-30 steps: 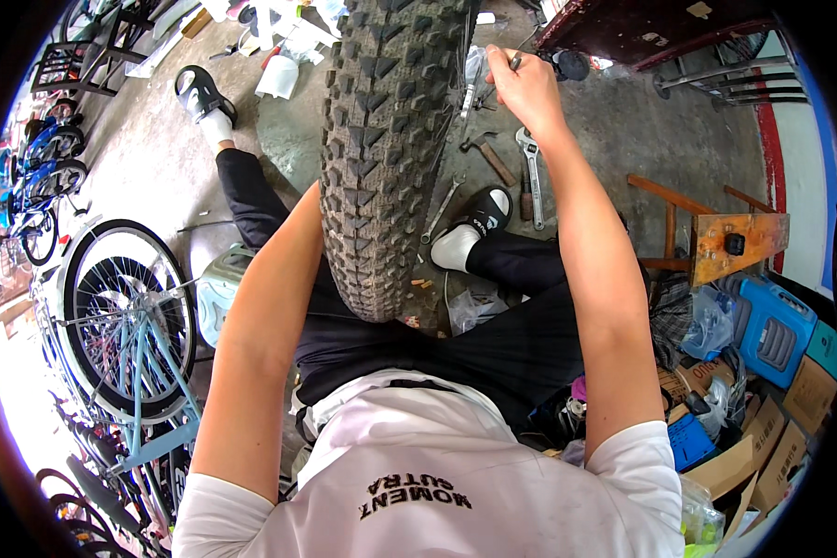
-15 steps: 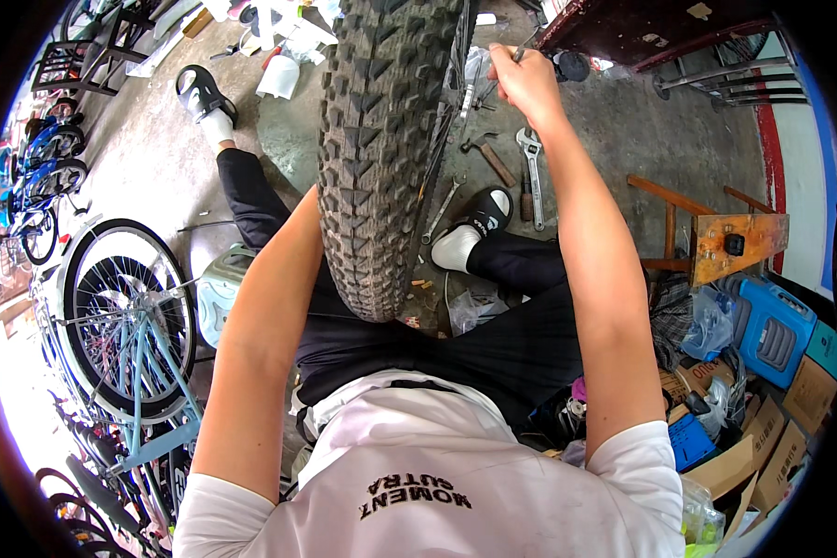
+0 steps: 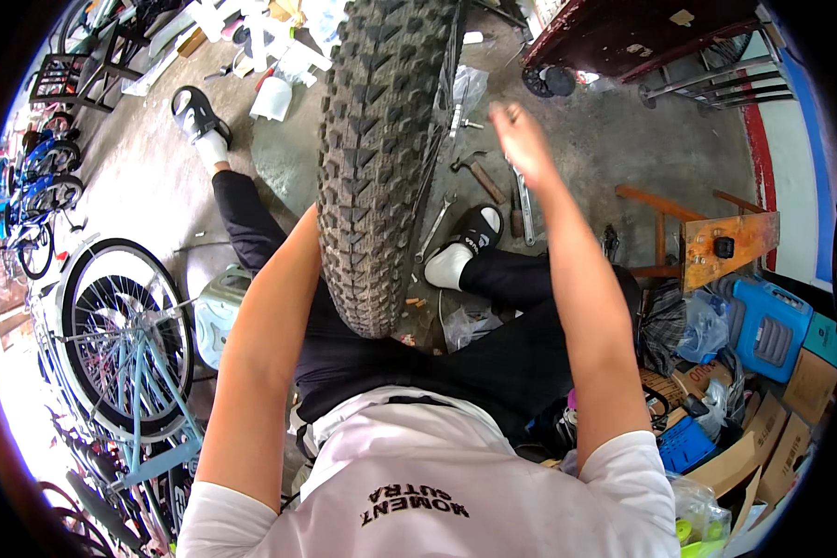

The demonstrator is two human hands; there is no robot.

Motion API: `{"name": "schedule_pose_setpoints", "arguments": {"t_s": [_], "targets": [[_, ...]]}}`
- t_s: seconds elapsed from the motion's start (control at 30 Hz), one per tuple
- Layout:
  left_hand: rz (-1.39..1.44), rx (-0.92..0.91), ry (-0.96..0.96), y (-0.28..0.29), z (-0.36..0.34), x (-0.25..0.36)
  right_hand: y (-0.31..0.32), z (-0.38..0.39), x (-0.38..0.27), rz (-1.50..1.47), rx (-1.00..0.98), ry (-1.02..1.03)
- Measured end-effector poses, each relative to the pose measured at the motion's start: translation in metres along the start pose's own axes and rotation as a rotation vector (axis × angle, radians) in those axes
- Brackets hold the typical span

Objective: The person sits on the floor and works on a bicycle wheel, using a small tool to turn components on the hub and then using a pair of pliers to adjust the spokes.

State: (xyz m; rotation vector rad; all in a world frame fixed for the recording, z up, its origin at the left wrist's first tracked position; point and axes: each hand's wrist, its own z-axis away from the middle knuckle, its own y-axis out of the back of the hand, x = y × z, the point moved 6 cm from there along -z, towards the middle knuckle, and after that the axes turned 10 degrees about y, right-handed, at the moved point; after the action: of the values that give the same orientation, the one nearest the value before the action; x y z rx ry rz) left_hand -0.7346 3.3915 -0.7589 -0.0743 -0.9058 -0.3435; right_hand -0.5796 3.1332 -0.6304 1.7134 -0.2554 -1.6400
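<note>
A knobby bicycle tyre (image 3: 370, 167) stands upright between my legs, filling the middle of the view. My left forearm (image 3: 284, 270) reaches behind its left side, and the tyre hides my left hand. Right of the tyre, my right hand (image 3: 523, 149) hangs above the floor, smeared by motion. No tool shows in it, and its grip is unclear. Below it lies an adjustable wrench (image 3: 527, 221), partly covered by the hand and wrist. A hammer (image 3: 484, 181) and a spanner (image 3: 434, 229) lie on the floor beside my right foot.
A blue bicycle with its wheel (image 3: 126, 335) stands at left. At right are a wooden stool (image 3: 730, 249), a blue plastic case (image 3: 767, 325) and cardboard boxes (image 3: 753, 451). A dark red panel (image 3: 623, 42) stands at the far right. Papers and scraps (image 3: 284, 65) litter the far floor.
My right hand has moved nearer to me, down towards the adjustable wrench. The thin metal tool that seemed to be at its fingers no longer shows. My left arm stays behind the tyre.
</note>
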Motion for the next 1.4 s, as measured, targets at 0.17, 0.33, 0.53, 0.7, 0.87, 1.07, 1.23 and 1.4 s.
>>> {"name": "schedule_pose_setpoints", "arguments": {"t_s": [0.17,0.33,0.53,0.7,0.87,1.07,1.23,1.4], "targets": [[0.016,-0.005,0.010,0.001,-0.004,0.001,-0.031,0.023,-0.005,-0.310,-0.069,-0.162],[0.036,-0.004,0.033,0.001,-0.001,-0.006,-0.043,0.020,0.001,-0.511,0.027,-0.196],[0.087,0.022,0.072,0.007,0.003,-0.026,-0.045,0.017,0.011,-0.592,0.015,-0.183],[0.187,0.075,0.190,0.013,0.023,-0.076,-0.038,0.023,-0.006,-0.573,0.020,-0.163],[0.283,0.094,0.288,-0.001,0.034,-0.110,-0.036,0.028,0.001,-0.646,0.001,-0.254],[0.345,0.103,0.367,-0.023,0.034,-0.132,-0.042,0.027,0.009,-0.627,0.061,-0.165],[0.368,0.116,0.409,-0.029,0.032,-0.144,-0.050,0.024,0.019,-0.654,0.118,-0.222],[0.371,0.145,0.438,-0.029,0.041,-0.153,-0.049,0.024,0.021,-0.658,0.146,-0.235]]}}
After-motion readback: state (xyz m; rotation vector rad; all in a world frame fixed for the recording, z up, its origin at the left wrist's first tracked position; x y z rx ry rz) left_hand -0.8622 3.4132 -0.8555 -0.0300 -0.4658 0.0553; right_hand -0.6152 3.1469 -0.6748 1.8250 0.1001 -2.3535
